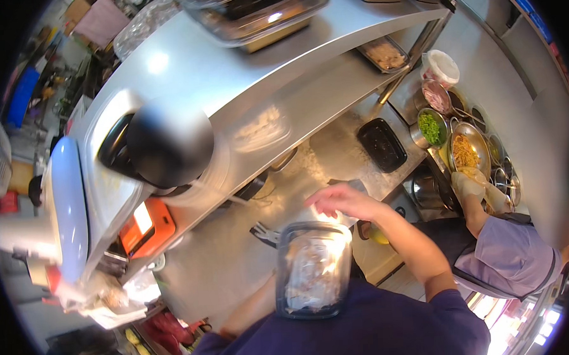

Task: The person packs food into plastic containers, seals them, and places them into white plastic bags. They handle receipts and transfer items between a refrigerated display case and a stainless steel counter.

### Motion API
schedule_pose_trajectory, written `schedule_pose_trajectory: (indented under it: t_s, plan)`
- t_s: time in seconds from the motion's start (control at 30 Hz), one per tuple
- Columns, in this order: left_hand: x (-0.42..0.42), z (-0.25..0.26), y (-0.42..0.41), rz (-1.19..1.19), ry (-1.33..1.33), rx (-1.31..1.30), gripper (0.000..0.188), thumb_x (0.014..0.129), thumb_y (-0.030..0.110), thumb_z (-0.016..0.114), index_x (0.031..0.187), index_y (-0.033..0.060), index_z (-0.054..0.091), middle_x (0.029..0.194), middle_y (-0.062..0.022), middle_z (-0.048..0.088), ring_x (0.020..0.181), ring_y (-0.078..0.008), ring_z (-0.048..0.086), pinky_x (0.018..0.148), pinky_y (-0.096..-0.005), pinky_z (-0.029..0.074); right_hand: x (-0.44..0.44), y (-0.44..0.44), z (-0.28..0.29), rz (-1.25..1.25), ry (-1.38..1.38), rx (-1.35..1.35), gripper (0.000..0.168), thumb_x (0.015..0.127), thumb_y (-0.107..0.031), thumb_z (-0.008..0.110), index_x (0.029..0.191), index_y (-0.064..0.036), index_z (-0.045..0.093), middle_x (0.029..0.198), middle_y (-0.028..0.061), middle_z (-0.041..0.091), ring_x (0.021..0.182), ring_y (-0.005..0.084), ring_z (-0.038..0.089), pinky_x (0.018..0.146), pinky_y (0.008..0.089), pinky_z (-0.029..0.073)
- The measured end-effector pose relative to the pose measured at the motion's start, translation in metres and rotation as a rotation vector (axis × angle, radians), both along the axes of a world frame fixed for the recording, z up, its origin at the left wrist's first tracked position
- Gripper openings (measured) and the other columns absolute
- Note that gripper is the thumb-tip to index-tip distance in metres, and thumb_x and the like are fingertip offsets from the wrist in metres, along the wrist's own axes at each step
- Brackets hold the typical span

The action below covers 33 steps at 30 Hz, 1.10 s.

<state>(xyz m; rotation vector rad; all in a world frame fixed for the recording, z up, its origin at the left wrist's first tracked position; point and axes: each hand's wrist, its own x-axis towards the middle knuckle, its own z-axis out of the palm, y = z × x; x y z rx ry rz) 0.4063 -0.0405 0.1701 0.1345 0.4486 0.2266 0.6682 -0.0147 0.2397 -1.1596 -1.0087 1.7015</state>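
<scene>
A black plastic food container with a clear lid (313, 271) is raised in front of my chest, with pale food visible through the lid. My left forearm (252, 305) runs beneath its left side and supports it; the left hand itself is hidden under the container. Just beyond the container's far edge, my right hand (339, 201) hovers with loosely bent fingers and nothing in them. Metal tongs (266, 234) rest on the steel counter (207, 257) left of the container. An empty black tray (382, 144) sits farther off on the counter.
A steel shelf (280, 82) overhangs the counter, bearing stacked lidded containers (268, 19) and black bowls (169, 144). An orange device with a lit screen (147, 227) is at left. A co-worker's gloved hand (470, 183) reaches into a bowl of yellow shreds (466, 150), beside chopped greens (430, 128).
</scene>
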Motion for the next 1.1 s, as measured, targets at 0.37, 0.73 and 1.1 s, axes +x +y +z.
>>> schedule_pose_trajectory:
  t_s: [0.37,0.73,1.1]
  plan:
    - [0.015,0.007,-0.007,-0.071,-0.186,-0.012,0.059,0.096,0.05,0.042,0.133,0.005,0.051,0.125,-0.0145,0.059,0.108,-0.0299,0.06,0.093,-0.0475,0.05,-0.078,0.006,0.104,0.244,-0.405,0.059,0.028,0.076,-0.011,0.078,0.101,-0.002,0.071,0.09,0.0096,0.069,0.089,0.0164,0.063,0.082,0.0304,0.048]
    - [-0.012,-0.001,-0.013,-0.155,-0.217,-0.062,0.055,0.097,0.046,0.043,0.132,0.0042,0.052,0.124,-0.0142,0.059,0.107,-0.0287,0.061,0.092,-0.0455,0.051,-0.113,0.005,0.113,0.44,-0.518,0.268,0.028,0.073,-0.014,0.081,0.096,-0.002,0.072,0.093,0.0124,0.063,0.088,0.0256,0.062,0.076,0.0362,0.048]
    - [-0.003,-0.002,-0.014,-0.283,-0.229,-0.084,0.051,0.098,0.042,0.044,0.131,0.0034,0.052,0.123,-0.014,0.059,0.106,-0.0274,0.061,0.092,-0.0436,0.052,-0.086,-0.034,0.132,0.039,-0.654,0.122,0.031,0.073,-0.016,0.08,0.097,0.001,0.072,0.086,0.0141,0.069,0.082,0.0221,0.066,0.073,0.0336,0.051]
